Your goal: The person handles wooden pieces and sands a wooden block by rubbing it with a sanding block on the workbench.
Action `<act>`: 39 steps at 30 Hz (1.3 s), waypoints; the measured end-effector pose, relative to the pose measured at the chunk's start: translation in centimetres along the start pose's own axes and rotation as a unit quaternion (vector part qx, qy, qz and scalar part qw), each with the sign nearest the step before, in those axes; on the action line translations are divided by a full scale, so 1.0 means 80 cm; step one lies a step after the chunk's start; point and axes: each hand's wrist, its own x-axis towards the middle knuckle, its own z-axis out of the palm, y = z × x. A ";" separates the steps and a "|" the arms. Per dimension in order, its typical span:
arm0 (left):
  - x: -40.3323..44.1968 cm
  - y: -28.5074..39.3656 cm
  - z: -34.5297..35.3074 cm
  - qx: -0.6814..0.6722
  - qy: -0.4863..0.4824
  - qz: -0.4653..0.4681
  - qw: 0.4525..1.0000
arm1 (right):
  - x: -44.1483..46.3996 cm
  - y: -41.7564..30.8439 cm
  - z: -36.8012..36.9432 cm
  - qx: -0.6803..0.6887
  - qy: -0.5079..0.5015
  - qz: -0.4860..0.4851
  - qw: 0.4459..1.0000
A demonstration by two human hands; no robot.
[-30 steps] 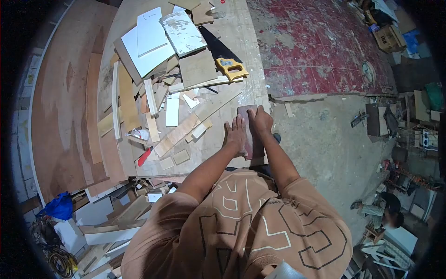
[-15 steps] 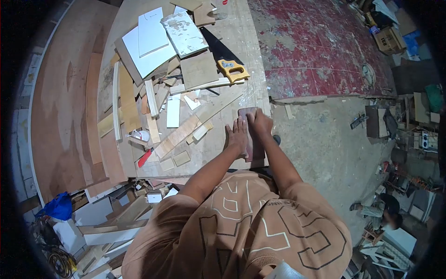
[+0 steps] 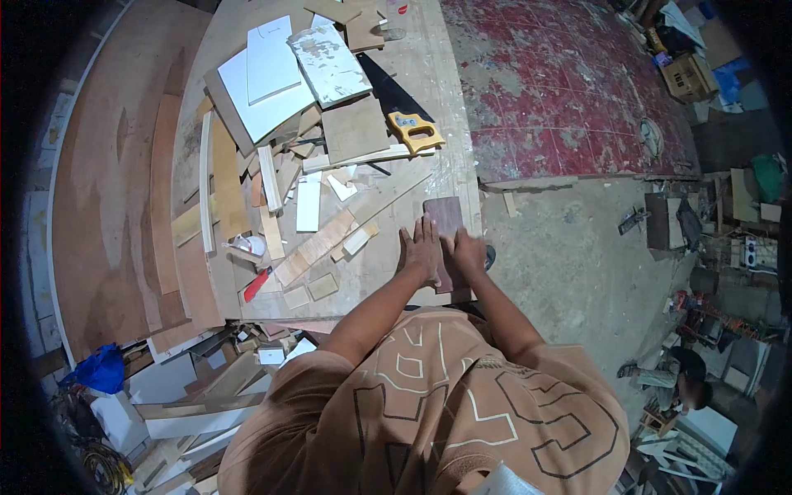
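Observation:
A dark reddish-brown wooden board point(image 3: 446, 217) lies lengthwise near the right edge of the workbench point(image 3: 381, 262). My left hand point(image 3: 422, 251) rests flat on the board's left side, fingers stretched forward. On the right side of the board my right hand point(image 3: 468, 252) is closed, its fingers curled down against the surface. Whatever it may hold is hidden beneath the fingers. Beyond the board lies a handsaw point(image 3: 417, 132) with a yellow handle and black blade.
White panels point(image 3: 274, 62), a paint-stained board point(image 3: 330, 66) and wood offcuts point(image 3: 313, 243) cover the bench's left and far parts. A red-handled tool point(image 3: 257, 284) lies near the front edge. Another person point(image 3: 689, 375) sits at lower right. Scrap wood point(image 3: 206, 408) is piled below the bench.
My right hand has slid along the board toward my body, uncovering its far end. My left hand stays pressed on the board at nearly the same spot.

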 end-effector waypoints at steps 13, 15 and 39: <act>-0.001 0.000 0.000 0.017 0.006 0.008 1.000 | -0.072 0.000 -0.003 0.027 -0.015 0.045 0.999; -0.003 0.000 -0.001 0.008 0.011 0.008 1.000 | -0.063 0.002 -0.010 0.019 -0.020 0.019 0.999; 0.007 -0.007 0.017 -0.013 0.024 0.015 0.999 | 0.081 -0.035 -0.027 -0.040 0.038 -0.018 0.998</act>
